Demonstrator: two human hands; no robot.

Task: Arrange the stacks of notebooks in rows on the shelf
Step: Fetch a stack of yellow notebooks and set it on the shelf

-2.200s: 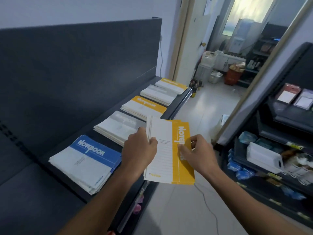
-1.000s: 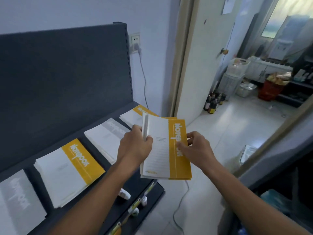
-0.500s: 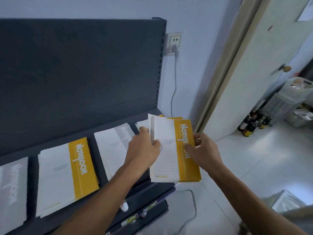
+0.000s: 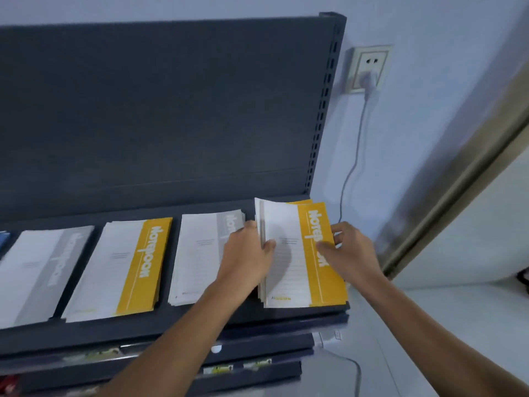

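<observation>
Three stacks, the left grey stack [image 4: 37, 270], the middle yellow stack [image 4: 123, 267] and the right grey stack [image 4: 200, 253], lie in a row on the shelf [image 4: 200, 319], while my left hand [image 4: 249, 253] and right hand [image 4: 352, 253] grip the held yellow stack [image 4: 289, 270] by its side edges at the right end, not yet released.

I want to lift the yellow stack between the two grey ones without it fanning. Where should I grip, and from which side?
Probably the near short edge of the yellow stack, from the front of the shelf: it lies flat, and the left grey stack and right grey stack crowd its long sides. Pinch both near corners, since the notebooks sit loose.
</observation>
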